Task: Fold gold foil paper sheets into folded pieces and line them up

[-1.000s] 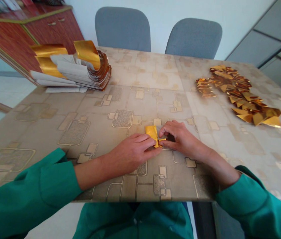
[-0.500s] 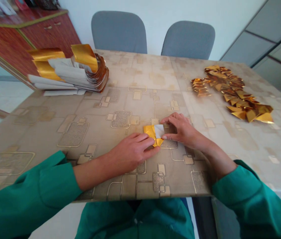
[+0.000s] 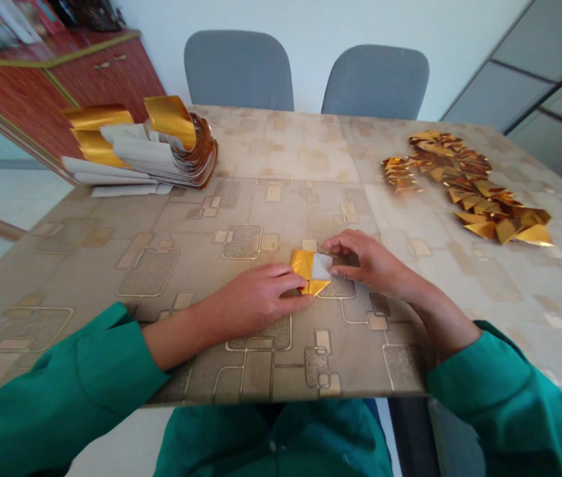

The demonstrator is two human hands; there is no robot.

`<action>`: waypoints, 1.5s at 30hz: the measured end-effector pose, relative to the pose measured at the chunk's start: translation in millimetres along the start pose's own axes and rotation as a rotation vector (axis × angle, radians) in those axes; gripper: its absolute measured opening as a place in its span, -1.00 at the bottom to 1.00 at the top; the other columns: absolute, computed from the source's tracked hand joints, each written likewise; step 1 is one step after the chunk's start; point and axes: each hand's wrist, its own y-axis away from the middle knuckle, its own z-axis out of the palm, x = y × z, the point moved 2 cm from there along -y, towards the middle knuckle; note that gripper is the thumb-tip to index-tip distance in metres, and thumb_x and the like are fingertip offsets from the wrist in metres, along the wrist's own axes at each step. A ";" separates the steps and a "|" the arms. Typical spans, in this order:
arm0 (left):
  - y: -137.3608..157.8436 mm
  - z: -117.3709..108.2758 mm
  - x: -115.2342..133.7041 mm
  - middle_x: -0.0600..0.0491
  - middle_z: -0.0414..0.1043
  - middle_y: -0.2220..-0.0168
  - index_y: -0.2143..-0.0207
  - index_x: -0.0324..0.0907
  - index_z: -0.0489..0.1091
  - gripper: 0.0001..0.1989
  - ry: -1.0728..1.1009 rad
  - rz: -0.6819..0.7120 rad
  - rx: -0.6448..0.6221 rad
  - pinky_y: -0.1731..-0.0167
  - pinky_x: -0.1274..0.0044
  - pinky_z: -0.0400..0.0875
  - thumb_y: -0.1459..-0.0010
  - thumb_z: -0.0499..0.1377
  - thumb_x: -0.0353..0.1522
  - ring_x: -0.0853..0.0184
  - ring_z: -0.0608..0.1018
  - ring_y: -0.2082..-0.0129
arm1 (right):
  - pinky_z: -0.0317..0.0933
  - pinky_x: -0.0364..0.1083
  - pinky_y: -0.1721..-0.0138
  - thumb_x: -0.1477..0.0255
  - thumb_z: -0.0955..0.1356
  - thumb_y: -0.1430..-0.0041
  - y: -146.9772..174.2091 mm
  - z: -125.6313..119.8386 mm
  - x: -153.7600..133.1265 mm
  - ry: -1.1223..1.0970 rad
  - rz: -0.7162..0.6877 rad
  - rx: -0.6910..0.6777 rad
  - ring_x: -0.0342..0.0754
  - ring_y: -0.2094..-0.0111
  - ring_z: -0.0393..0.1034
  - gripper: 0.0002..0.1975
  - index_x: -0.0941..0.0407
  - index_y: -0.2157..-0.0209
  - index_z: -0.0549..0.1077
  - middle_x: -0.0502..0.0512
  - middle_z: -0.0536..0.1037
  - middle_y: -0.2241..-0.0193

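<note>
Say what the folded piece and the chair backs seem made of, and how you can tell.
Folded piece: probably foil-faced paper, shiny gold with a matte whitish patch and straight creases. Chair backs: perhaps woven fabric, dull grey with fine texture.

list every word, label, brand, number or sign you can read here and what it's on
None can be read anywhere.
Small gold and white paper: no lettering shows.
Paper stack and folded gold pieces: no readable marks.
Tablecloth: a pattern of boxes and lines, no letters visible.
Things on the cabinet, upper left: too blurred to tell whether they carry print.
</note>
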 end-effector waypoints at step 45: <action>-6.9 3.9 -3.5 -0.02 0.50 0.17 0.28 -0.23 0.46 -0.79 0.158 -0.307 0.127 0.14 0.41 0.37 -0.34 0.15 -0.28 0.25 0.47 0.20 | 0.07 -0.17 0.37 0.51 0.37 -0.23 -1.3 20.3 -34.9 -0.070 -0.222 -0.074 -0.19 0.49 0.27 -0.92 0.13 0.38 0.45 -0.08 0.44 0.53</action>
